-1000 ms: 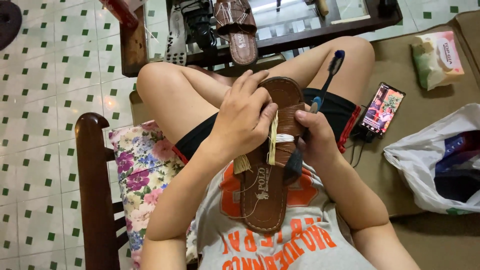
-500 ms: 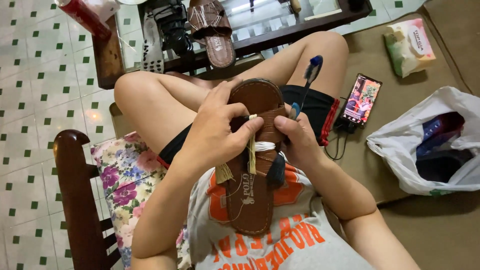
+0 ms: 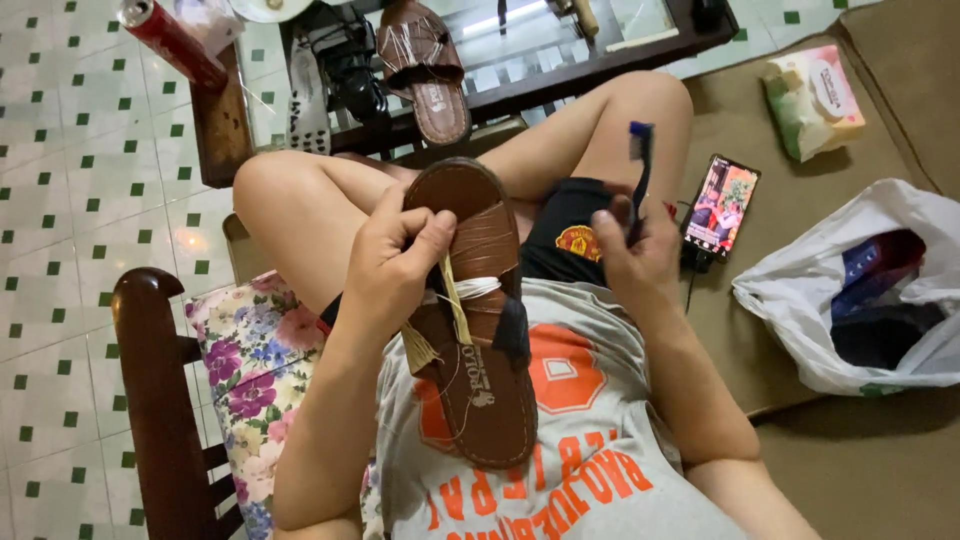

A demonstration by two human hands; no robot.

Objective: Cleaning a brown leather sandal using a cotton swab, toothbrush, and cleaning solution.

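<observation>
Brown leather sandal (image 3: 478,330) lies on the lap, the left hand (image 3: 395,262) pinching its strap; that grip could slip. Right of the sandal, the right hand (image 3: 640,248) clasps a blue toothbrush (image 3: 640,165) that could smear the shirt.

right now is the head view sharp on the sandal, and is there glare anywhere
Head view: the sandal and left hand are evenly lit and sharp; bright glare streaks the glass table top; the phone screen glows, detail too small to tell.
</observation>
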